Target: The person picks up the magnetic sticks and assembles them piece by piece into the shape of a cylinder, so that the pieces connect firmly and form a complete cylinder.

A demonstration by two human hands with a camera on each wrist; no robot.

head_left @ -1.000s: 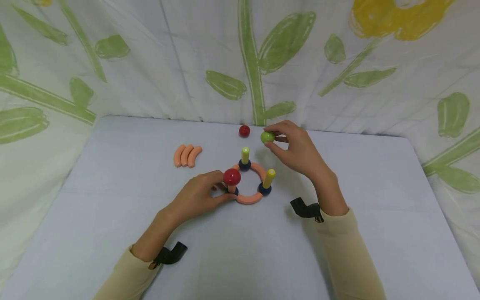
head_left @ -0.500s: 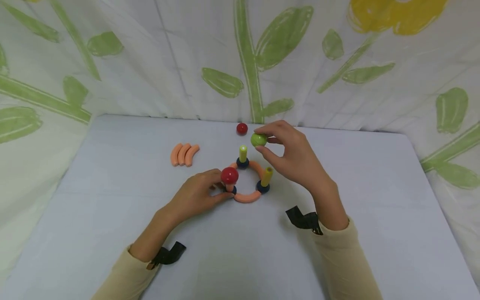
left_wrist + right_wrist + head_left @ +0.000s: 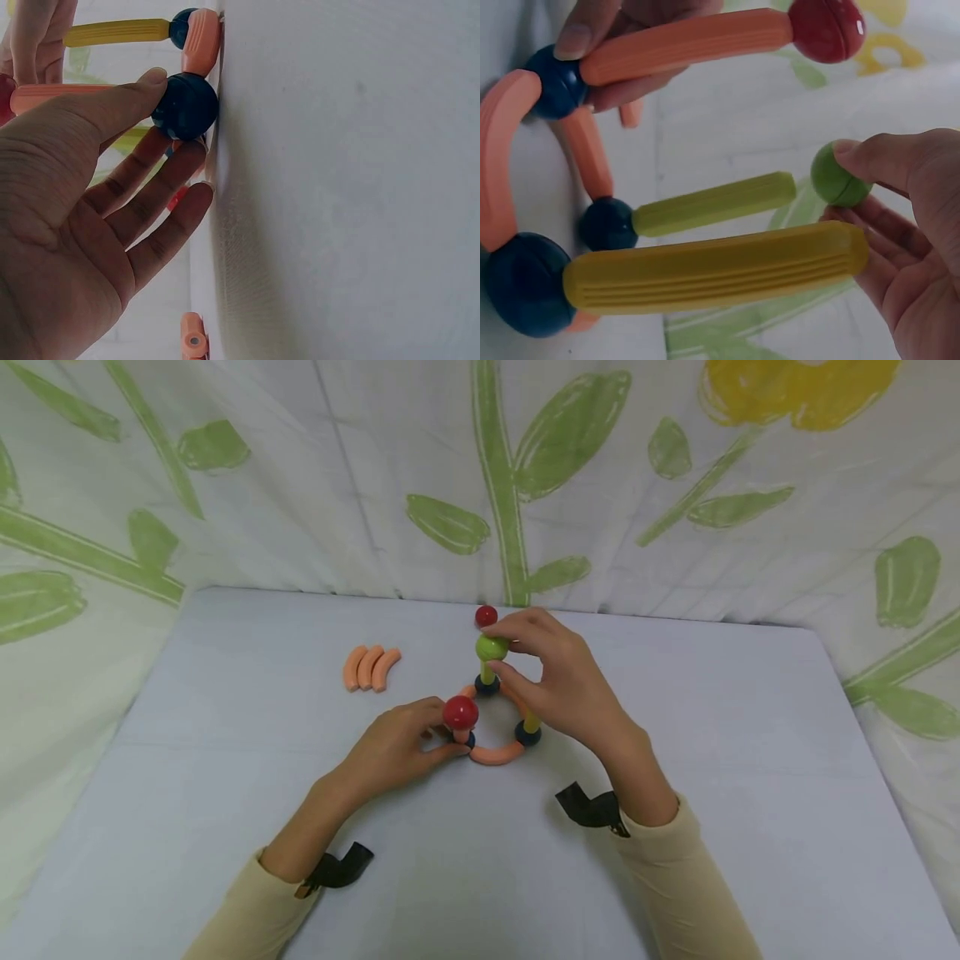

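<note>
Green ball (image 3: 491, 647) now at far yellow post (image 3: 487, 674).

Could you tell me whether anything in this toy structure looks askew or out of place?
Slightly, yes. The yellow stick nearest the right hand leans outward rather than standing upright on its dark blue ball, unlike the far stick under the green ball. Otherwise, nothing looks damaged or spilled.

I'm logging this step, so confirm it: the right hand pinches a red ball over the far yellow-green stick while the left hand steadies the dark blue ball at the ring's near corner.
Wrong in one respect: the ball pinched by the right hand is green, not red, as the head view shows. It is over the far yellow-green stick, and the left hand does steady the dark blue ball.
</note>
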